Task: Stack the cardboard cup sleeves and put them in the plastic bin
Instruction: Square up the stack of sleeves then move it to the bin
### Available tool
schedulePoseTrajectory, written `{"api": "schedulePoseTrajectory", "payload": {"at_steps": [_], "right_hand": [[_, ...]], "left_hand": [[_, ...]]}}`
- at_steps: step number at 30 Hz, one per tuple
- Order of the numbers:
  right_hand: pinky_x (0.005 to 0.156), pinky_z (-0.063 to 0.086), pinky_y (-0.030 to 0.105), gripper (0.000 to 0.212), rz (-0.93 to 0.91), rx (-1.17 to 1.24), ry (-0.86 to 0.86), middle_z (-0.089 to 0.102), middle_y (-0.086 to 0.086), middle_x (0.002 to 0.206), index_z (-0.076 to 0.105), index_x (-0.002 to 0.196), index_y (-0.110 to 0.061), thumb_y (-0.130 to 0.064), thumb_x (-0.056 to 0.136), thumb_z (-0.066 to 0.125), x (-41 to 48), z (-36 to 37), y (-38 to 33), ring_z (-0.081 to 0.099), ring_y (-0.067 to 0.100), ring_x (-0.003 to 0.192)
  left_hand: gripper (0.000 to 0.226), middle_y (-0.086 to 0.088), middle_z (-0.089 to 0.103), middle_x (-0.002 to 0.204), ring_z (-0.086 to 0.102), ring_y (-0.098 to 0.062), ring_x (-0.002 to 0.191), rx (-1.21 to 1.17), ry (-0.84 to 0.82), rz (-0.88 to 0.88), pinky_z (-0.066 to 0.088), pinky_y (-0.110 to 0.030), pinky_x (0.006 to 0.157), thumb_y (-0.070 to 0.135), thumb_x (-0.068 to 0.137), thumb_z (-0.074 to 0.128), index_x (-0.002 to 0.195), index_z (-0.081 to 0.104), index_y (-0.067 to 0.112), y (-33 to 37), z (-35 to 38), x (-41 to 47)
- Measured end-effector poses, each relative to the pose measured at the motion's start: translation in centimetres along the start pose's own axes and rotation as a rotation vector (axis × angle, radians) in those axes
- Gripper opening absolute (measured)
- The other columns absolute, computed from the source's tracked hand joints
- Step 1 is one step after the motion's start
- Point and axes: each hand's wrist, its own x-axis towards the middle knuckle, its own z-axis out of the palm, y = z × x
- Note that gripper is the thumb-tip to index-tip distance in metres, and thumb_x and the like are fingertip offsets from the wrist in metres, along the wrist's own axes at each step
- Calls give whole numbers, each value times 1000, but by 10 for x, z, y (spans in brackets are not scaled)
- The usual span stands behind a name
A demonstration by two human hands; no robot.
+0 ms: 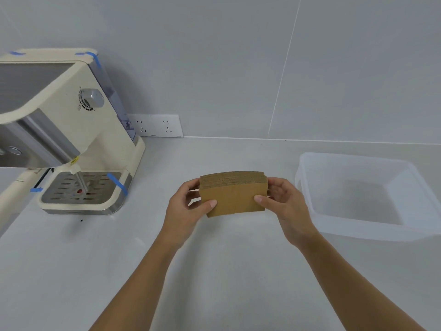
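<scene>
Sleeve stack point(233, 194): your left hand point(188, 209) and right hand point(284, 201) grasp its ends above the bench point(71, 259); plastic bin point(410, 232) empty, just right

A stack of sleeves point(233, 193) is held above the middle of the counter point(71, 271), between the coffee machine point(71, 139) at the left edge and the bin point(358, 194) at the right edge.
</scene>
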Motion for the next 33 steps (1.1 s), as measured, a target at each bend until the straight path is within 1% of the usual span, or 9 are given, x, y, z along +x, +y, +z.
{"api": "schedulePoseTrajectory", "payload": {"at_steps": [4, 9, 12, 16, 19, 22, 25, 27, 33], "right_hand": [[77, 53, 27, 37, -72, -2, 43, 69, 3, 96, 62, 98, -18, -4, 66, 75, -1, -11, -23, 64, 16, 91], [77, 53, 27, 36, -148, -10, 111, 68, 2, 95, 63, 97, -18, -12, 62, 73, -5, -40, -53, 64, 14, 89], [71, 52, 21, 36, -173, -27, 148, 68, 2, 92, 63, 96, -17, -12, 62, 73, -6, -61, -68, 64, 12, 85], [74, 52, 23, 34, -183, -17, 209, 69, 4, 95, 64, 96, -19, -9, 64, 74, -8, -96, -85, 64, 15, 88], [72, 52, 19, 31, -170, 19, 246, 68, 4, 95, 63, 97, -15, 1, 72, 70, -8, -122, -94, 65, 13, 86], [70, 52, 17, 28, -138, 60, 293, 69, 4, 93, 62, 97, -12, 3, 75, 67, -6, -147, -100, 67, 9, 83], [82, 51, 29, 28, -87, 81, 330, 69, 9, 99, 62, 102, -7, 2, 75, 67, -3, -168, -98, 66, 19, 91], [89, 50, 36, 31, -45, 86, 352, 69, 13, 103, 61, 106, -3, 0, 76, 67, -1, -182, -97, 65, 25, 96], [87, 51, 34, 33, 115, 64, 374, 69, 13, 105, 62, 110, 3, -2, 77, 66, 6, -211, -86, 66, 23, 94]], "left_hand": [[43, 2, 62, 105, 59, -12, 96, -31, -12, 34, 52, -17, 72, -3, 76, 69, 104, 58, 27, 19, 18, 5], [44, 5, 66, 102, 61, -6, 94, -44, -39, 104, 50, -13, 70, -3, 74, 70, 102, 60, 28, 42, 54, 12], [44, 4, 66, 104, 61, -4, 92, -36, -50, 134, 49, -12, 71, 3, 72, 74, 104, 59, 29, 53, 79, 15], [46, 7, 63, 107, 60, -2, 94, -35, -45, 132, 50, -14, 72, 15, 68, 73, 109, 58, 29, 65, 122, 19], [50, 3, 60, 113, 57, -10, 102, -18, -24, 104, 51, -16, 73, 10, 75, 73, 119, 54, 23, 71, 155, 25], [46, -1, 62, 115, 58, -17, 105, -47, -27, 55, 50, -22, 78, 7, 76, 70, 117, 56, 22, 73, 187, 30], [40, -5, 65, 113, 60, -22, 106, -95, -54, -41, 52, -36, 90, 8, 73, 70, 109, 61, 24, 70, 211, 35], [36, -7, 66, 111, 62, -24, 106, -107, -75, -116, 50, -42, 95, 5, 75, 68, 109, 63, 18, 67, 226, 39], [33, -11, 68, 108, 64, -26, 102, -72, -98, -257, 50, -43, 95, 2, 77, 63, 110, 64, 7, 55, 256, 45]]}}
